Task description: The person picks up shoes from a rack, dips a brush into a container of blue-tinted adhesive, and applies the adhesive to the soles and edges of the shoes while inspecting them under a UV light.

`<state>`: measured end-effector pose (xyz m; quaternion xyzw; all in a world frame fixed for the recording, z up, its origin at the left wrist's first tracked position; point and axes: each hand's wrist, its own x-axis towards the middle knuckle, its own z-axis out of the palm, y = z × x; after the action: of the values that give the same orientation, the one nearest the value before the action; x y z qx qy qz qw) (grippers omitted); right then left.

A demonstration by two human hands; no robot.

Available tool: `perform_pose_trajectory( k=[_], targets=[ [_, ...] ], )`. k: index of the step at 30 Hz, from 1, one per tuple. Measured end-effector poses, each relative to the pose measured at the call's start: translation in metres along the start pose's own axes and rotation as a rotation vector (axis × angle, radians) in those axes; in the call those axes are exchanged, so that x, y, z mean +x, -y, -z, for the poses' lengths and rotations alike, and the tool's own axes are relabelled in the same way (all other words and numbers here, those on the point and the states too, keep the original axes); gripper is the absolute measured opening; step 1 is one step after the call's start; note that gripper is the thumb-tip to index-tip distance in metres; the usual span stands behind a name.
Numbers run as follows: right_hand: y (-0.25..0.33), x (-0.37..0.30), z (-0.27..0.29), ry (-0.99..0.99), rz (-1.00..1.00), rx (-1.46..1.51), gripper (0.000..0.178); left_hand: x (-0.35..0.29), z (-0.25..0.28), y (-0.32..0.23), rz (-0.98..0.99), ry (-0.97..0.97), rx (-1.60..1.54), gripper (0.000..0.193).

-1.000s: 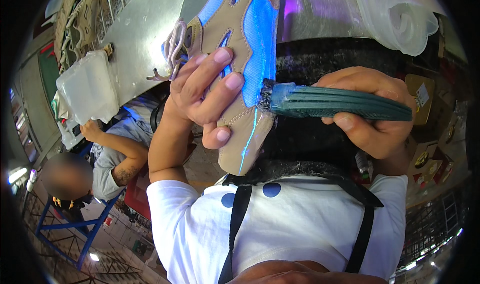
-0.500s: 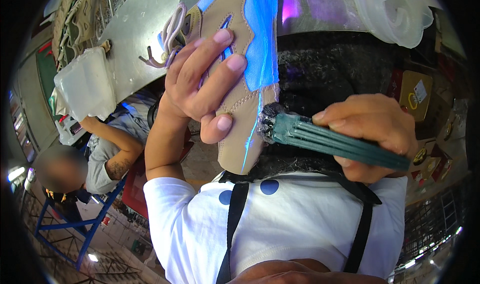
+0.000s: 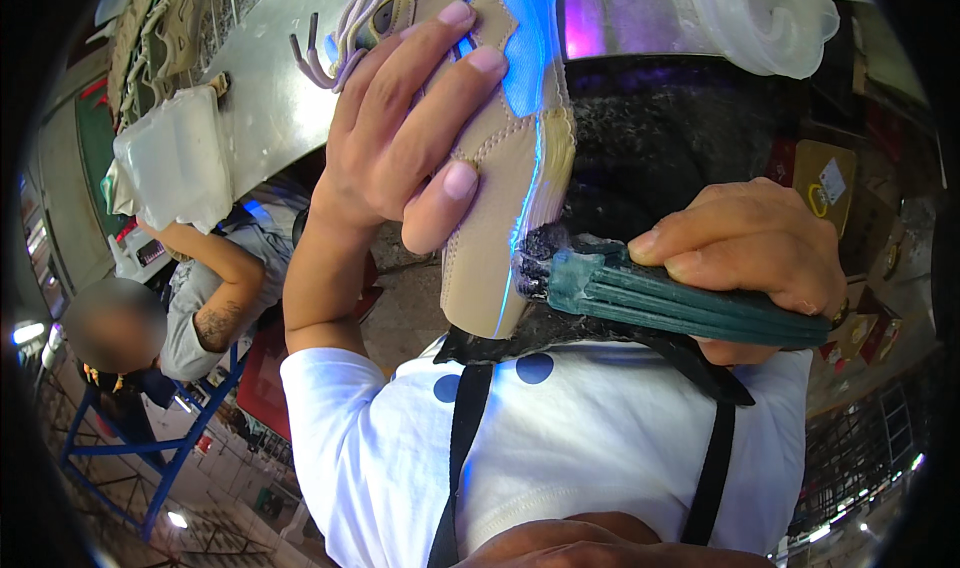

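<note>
Shoe [image 3: 500, 168], one, tan and blue, is being held up in the left hand [image 3: 400, 148], its toe cut off by the top edge; fingers are wrapping its side. One green brush [image 3: 680, 303] is pressing against the shoe's edge, its handle hidden inside the closed right hand [image 3: 760, 258]. Bristles are hard to make out.

Shoe workshop: shoe uppers on rack [image 3: 160, 28], metal bench [image 3: 270, 88], co-worker [image 3: 200, 298] (seated nearby).
</note>
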<state>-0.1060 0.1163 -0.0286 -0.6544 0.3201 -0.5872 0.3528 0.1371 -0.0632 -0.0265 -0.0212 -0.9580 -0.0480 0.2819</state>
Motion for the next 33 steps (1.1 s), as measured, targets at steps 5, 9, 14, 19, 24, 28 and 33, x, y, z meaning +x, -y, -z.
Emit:
perform_pose_trajectory(
  k=[5,9,14,19,24,28,33],
  targets=[
    [0.011,0.007,0.002,0.035,0.031,-0.022,0.035,0.010,0.007,0.003,-0.013,0.020,0.006,0.030],
    [0.020,0.008,0.003,0.041,0.041,-0.030,0.035,0.003,0.008,0.005,0.288,0.108,-0.105,0.058],
    [0.031,0.011,0.001,0.028,0.084,-0.104,0.033,0.015,0.007,0.003,0.223,0.026,-0.088,0.042],
    [0.052,0.017,-0.009,-0.083,0.116,-0.273,0.022,0.022,0.001,0.006,0.097,-0.082,-0.021,0.030],
    [0.072,0.022,-0.018,-0.188,0.174,-0.509,0.020,0.034,0.008,0.008,0.126,-0.057,0.053,0.053],
    [0.096,0.036,-0.009,-0.142,0.092,-0.645,0.021,0.044,0.011,0.006,0.202,-0.078,0.045,0.059],
    [0.109,0.075,0.037,0.098,0.111,-0.682,0.024,0.065,0.018,0.017,0.221,0.033,0.029,0.067]
  ],
)
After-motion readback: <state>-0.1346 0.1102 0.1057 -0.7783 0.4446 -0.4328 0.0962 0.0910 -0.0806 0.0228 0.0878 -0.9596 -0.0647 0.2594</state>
